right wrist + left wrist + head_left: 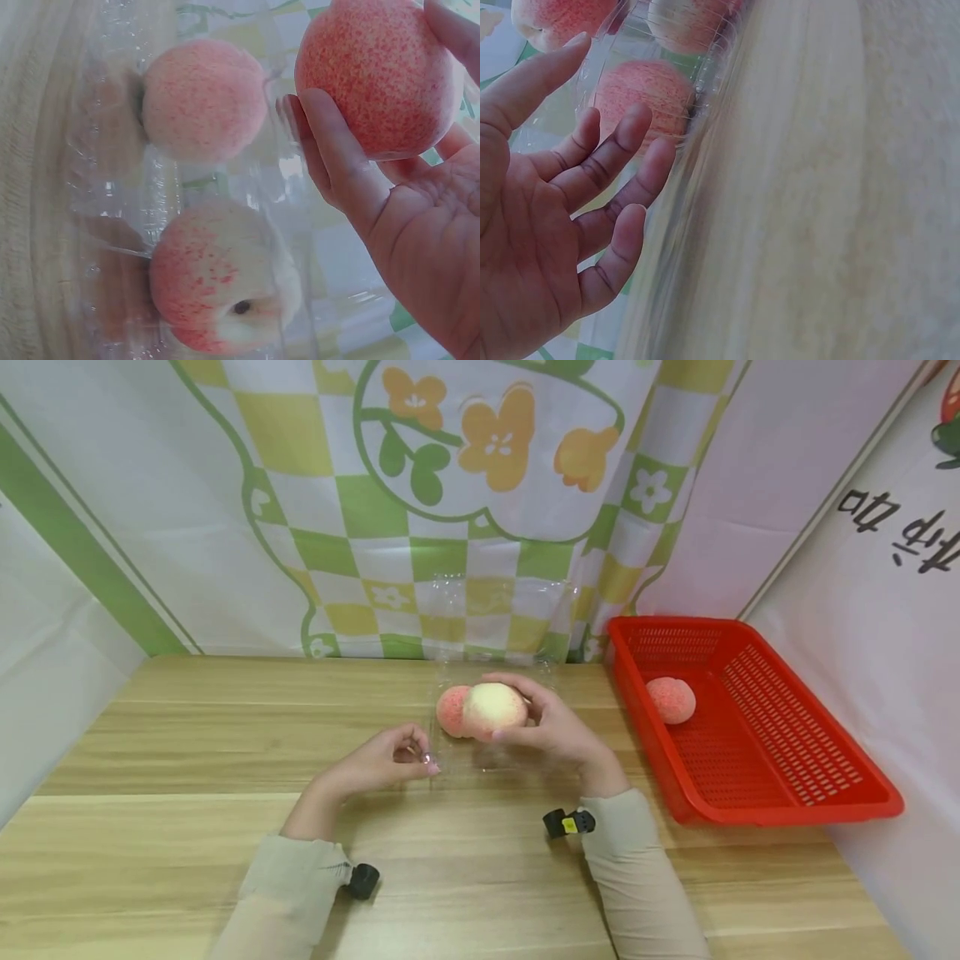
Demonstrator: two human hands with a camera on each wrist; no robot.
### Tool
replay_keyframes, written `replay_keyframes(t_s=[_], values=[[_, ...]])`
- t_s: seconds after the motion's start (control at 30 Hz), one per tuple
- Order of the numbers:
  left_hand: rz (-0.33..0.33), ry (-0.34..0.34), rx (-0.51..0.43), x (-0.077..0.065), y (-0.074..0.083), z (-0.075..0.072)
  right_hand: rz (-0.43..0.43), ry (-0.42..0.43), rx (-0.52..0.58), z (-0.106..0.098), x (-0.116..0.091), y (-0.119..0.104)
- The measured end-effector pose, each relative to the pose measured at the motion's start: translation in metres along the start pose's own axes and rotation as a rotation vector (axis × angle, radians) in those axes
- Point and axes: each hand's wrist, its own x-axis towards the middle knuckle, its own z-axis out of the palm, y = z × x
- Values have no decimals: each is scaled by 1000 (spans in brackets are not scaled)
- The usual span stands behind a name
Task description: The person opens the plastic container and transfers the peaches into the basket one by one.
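My right hand (558, 727) grips a peach (495, 706), thumb and fingers around its sides, above a clear plastic clamshell box (480, 768). In the right wrist view, a pink peach (204, 101) and a paler peach (225, 277) with a dark stem hollow sit side by side in the box. From the head, one pink peach (452, 710) shows, and the held peach hides the other. My left hand (375, 760) is at the box's front left corner. Its fingers are loosely bent and spread in the left wrist view, with a gap between thumb and fingertips.
The box's clear lid (498, 610) stands raised at the back, against a checkered curtain (360, 543). To the right, a red plastic basket (780, 814) holds one pink peach (671, 700) near its left wall. Everything rests on a wood-grain table (187, 727).
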Motion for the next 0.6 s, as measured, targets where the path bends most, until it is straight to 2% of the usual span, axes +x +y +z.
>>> replay_keyframes(t_s=[0.6], values=[[30,-16,1,0,-4,-1,-22,113,86,-25,-10,-13]])
